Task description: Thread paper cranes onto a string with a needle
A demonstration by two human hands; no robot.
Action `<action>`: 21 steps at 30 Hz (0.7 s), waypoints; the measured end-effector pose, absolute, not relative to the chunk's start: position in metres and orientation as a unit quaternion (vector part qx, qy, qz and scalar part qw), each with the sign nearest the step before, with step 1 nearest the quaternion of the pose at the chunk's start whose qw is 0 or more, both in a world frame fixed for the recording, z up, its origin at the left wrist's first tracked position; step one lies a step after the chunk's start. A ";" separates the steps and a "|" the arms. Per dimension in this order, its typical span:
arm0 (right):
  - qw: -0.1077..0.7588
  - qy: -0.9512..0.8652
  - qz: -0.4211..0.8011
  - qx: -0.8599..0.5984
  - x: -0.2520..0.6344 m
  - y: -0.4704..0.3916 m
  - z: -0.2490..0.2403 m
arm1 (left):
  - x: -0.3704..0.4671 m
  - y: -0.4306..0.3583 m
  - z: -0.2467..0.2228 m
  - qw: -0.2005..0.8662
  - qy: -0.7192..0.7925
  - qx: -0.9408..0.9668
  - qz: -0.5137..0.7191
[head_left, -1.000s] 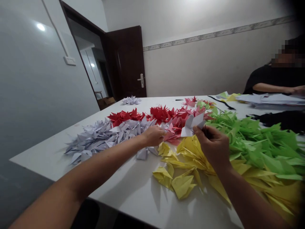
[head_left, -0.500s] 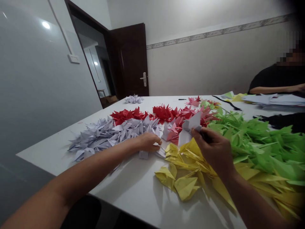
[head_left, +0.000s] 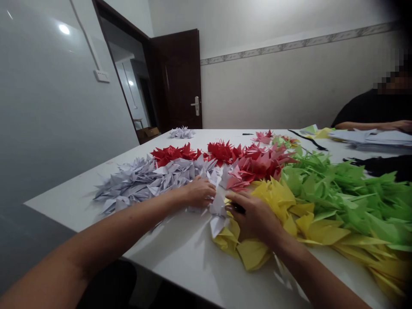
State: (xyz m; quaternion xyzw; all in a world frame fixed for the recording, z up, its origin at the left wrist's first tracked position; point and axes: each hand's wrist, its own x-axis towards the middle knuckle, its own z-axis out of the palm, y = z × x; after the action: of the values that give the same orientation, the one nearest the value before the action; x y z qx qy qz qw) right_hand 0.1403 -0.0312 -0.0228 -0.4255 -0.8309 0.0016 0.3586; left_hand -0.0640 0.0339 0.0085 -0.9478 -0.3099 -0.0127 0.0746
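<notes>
The right hand [head_left: 255, 212] is dropping toward eight o'clock, bringing white paper [head_left: 218, 211] within reach of the curled left hand [head_left: 198, 193], both grips unclear.

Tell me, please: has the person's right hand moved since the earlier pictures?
Yes. Judged against the door handle, the right hand has moved leftward and lower in the view, nearer to the left hand.
</notes>
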 end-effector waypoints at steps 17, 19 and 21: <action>0.325 -0.914 -0.011 -0.241 0.108 -0.084 -0.005 | -0.066 0.050 0.028 0.143 -0.332 -0.931 -0.060; 0.352 -0.906 -0.022 -0.236 0.107 -0.083 -0.007 | -0.053 0.064 0.042 0.141 -0.357 -0.917 -0.109; 0.391 -0.889 -0.030 -0.236 0.108 -0.079 -0.008 | -0.036 0.085 0.052 0.112 -0.395 -0.899 -0.153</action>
State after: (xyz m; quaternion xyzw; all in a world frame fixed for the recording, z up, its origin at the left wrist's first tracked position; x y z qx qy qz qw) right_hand 0.1084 -0.0789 -0.0075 -0.2356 -0.8891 -0.0300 0.3912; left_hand -0.0363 0.0848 0.0524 -0.8987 -0.3954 -0.1534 0.1120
